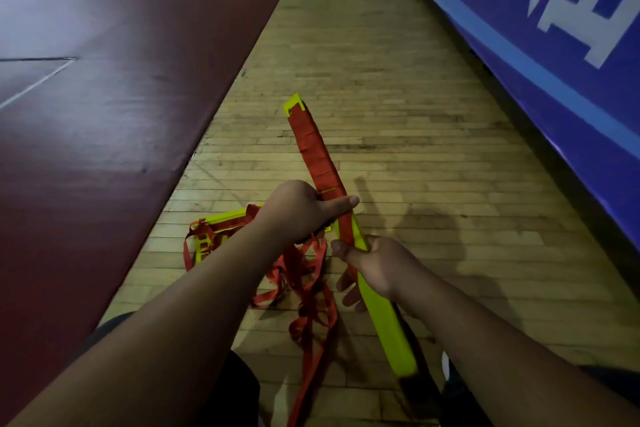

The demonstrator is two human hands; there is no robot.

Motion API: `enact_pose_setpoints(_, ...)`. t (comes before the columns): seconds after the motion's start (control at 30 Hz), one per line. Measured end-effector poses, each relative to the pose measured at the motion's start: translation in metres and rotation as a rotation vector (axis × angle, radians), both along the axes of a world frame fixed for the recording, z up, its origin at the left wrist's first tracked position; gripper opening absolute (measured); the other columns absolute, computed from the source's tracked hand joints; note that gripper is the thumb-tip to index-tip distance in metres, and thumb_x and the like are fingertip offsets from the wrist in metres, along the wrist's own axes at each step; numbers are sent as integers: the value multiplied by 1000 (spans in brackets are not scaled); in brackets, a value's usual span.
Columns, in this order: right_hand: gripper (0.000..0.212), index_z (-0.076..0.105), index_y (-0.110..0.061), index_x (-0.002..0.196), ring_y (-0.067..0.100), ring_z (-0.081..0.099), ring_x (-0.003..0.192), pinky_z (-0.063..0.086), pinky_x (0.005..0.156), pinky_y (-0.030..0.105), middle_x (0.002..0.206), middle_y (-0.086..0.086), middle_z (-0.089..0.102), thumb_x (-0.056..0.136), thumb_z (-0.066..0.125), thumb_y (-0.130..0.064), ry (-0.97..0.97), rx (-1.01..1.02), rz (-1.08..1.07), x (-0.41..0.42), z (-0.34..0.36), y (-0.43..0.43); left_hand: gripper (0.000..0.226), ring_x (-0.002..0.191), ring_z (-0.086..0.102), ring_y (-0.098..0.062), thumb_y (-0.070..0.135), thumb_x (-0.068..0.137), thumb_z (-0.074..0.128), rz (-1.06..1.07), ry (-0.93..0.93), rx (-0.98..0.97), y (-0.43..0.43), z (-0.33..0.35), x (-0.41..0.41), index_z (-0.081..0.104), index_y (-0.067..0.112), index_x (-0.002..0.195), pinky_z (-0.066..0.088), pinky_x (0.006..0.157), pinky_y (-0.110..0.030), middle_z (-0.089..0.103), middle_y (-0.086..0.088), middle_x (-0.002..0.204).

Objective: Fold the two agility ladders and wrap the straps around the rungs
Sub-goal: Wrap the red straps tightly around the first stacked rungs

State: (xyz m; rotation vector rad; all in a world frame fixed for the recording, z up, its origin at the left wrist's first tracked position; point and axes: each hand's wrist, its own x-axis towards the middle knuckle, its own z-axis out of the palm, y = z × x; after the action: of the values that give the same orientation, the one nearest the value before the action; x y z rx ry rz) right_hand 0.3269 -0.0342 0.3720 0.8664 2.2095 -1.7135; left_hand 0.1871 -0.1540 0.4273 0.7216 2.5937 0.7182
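Roughly half done: first rung bundle (346,229) is strap-wrapped (313,146) over its far half, near half bare yellow. Left hand (301,211) clamps the wrap midway, right hand (375,265) grips the bare part. Second ladder (221,236) lies loose and tangled on the wood floor (415,149) below.

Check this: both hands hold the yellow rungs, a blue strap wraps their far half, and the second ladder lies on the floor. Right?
The strap is red, not blue; the head view shows it. The rest holds: left hand and right hand hold the rungs, and the second ladder lies on the floor.
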Motion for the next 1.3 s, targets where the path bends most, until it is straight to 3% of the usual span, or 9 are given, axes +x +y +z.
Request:
enact_pose_setpoints(0.17,69,82,-32,91,32,81,87,63,92,60,89,4,83,66,62,-93,8,39,22,-1,13,-5,66,50,66,-16,70,91,70,78,-74,116,1,2,1,79,7,73,53,58,-33,75,-3,63)
enact_pose_setpoints(0.27,61,85,-23,104,33,82,95,64,94,55,101,11,84,90,63,-78,65,-209,-20,-2,32,-4,60,48,59,-13,64,93,73,108,-138,260,-2,10,0,75,9,68,48,56,-30,68,-1,56)
enact_pose_setpoints(0.33,66,81,-15,117,34,80,99,65,80,45,114,17,81,102,51,-72,95,-428,-17,-1,40,0,54,51,56,-15,60,95,72,103,-213,383,-3,16,2,71,14,66,46,60,-32,63,0,55)
enact_pose_setpoints(0.53,93,68,-6,141,34,79,98,63,75,39,131,26,73,93,49,-83,105,-831,201,10,47,4,47,63,49,-25,53,104,63,-14,-363,660,-7,23,8,71,9,91,44,64,-35,58,-7,70)
enact_pose_setpoints(0.63,79,68,-17,142,31,79,88,62,67,37,133,25,71,97,48,-78,171,-906,221,11,47,4,50,62,48,-24,52,107,59,-91,-398,671,-8,24,10,69,6,92,45,63,-33,58,-9,72)
enact_pose_setpoints(0.77,54,76,-37,126,22,72,66,59,65,35,124,26,69,97,51,-76,263,-922,284,13,46,5,71,61,53,-20,56,110,51,-168,-406,620,-8,23,10,64,-14,102,43,65,-34,61,-6,71)
enact_pose_setpoints(1.0,68,79,-13,118,18,63,51,53,54,30,87,12,74,99,49,-71,216,-846,120,13,45,8,64,59,50,-16,52,112,48,-226,-351,562,-11,26,6,64,-6,91,43,65,-33,59,-1,69)
enact_pose_setpoints(1.1,60,77,-11,112,18,64,55,52,55,30,86,11,74,95,57,-65,199,-805,49,12,50,7,63,57,46,-17,48,114,48,-224,-306,544,-12,23,1,60,-11,92,40,60,-31,56,-6,71)
enact_pose_setpoints(1.3,42,71,-9,109,21,70,67,59,62,33,85,9,75,98,65,-50,166,-727,-40,6,48,6,50,50,44,-12,38,115,50,-211,-251,498,-11,22,1,58,8,76,39,54,-24,53,3,57)
